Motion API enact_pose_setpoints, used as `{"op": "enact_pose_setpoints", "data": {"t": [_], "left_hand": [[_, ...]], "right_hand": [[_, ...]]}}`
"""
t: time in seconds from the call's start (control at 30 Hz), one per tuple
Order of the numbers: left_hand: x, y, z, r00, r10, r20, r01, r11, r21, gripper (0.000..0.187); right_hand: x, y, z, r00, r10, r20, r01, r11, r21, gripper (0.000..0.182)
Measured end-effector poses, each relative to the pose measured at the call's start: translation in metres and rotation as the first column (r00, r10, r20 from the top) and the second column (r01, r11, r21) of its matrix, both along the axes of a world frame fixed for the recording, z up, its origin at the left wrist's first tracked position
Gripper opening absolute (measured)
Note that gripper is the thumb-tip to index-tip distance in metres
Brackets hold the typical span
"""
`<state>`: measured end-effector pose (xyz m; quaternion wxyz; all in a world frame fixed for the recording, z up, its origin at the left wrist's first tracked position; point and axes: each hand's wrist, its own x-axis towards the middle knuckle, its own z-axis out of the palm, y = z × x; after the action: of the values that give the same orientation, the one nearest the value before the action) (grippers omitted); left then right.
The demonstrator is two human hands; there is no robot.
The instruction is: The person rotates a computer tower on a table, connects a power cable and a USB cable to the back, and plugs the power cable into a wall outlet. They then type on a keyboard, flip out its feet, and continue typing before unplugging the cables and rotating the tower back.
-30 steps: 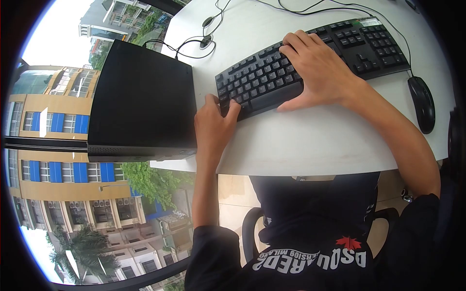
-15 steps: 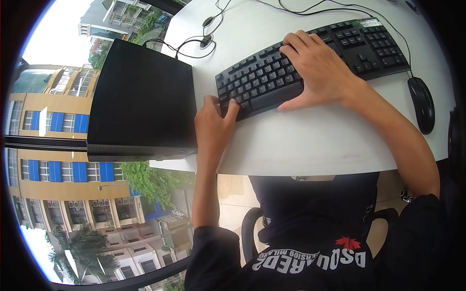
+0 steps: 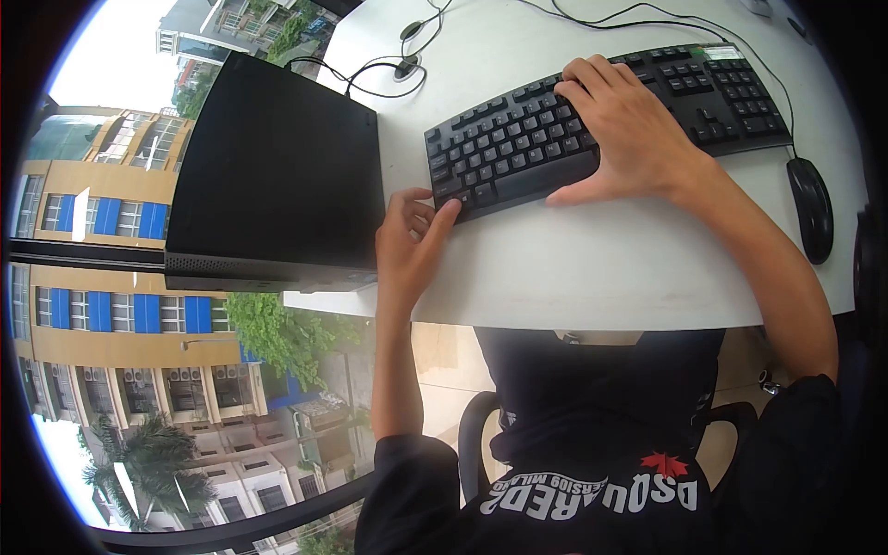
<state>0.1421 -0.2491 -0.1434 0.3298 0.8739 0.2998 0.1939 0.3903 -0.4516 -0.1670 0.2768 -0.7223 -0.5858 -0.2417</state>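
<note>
A white desk [image 3: 601,268] carries a black computer case [image 3: 277,166] at left, a black keyboard [image 3: 610,120] centre, a mouse [image 3: 811,208] right, and cables [image 3: 407,55] at the far edge.

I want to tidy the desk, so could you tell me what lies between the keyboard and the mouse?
In the head view, only bare white desk lies between the keyboard and the mouse.

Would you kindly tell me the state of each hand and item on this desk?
Left hand: curled at the keyboard's near left corner, thumb on its edge.
Right hand: flat on the keys, fingers spread.
Keyboard: flat on the desk, cabled.
Mouse: untouched, right of the keyboard.
Black computer case: lying flat, cables behind.
</note>
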Motion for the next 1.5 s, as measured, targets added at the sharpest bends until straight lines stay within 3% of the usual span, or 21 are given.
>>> {"op": "enact_pose_setpoints", "data": {"t": [0.07,0.17,0.27,0.37,1.37,1.5], "left_hand": [[-0.001,0.003,0.0,1.0,-0.018,-0.006,0.018,1.0,-0.025,0.039],[0.002,-0.008,0.006,0.998,-0.018,-0.067,0.023,0.997,0.068,0.039],[0.008,-0.017,0.0,0.977,0.05,-0.205,0.03,0.93,0.366,0.039],[0.013,-0.027,-0.009,0.984,0.076,-0.161,0.019,0.853,0.521,0.04],[0.014,-0.024,-0.013,0.988,0.041,-0.15,0.049,0.832,0.552,0.044],[0.008,-0.024,-0.008,0.993,0.068,-0.099,-0.014,0.882,0.471,0.043]], "right_hand": [[0.0,0.0,0.001,1.0,-0.002,-0.002,0.002,1.0,0.001,0.091],[0.0,0.001,0.0,1.0,0.0,-0.006,0.0,1.0,-0.004,0.091],[-0.002,-0.001,0.003,0.998,-0.01,-0.062,0.004,0.996,-0.091,0.095],[-0.004,-0.002,0.007,0.994,-0.034,-0.103,0.017,0.987,-0.16,0.098],[-0.004,-0.001,0.008,0.992,-0.042,-0.121,0.022,0.987,-0.162,0.097],[-0.003,-0.001,0.008,0.991,-0.03,-0.129,0.009,0.988,-0.157,0.096]]}}
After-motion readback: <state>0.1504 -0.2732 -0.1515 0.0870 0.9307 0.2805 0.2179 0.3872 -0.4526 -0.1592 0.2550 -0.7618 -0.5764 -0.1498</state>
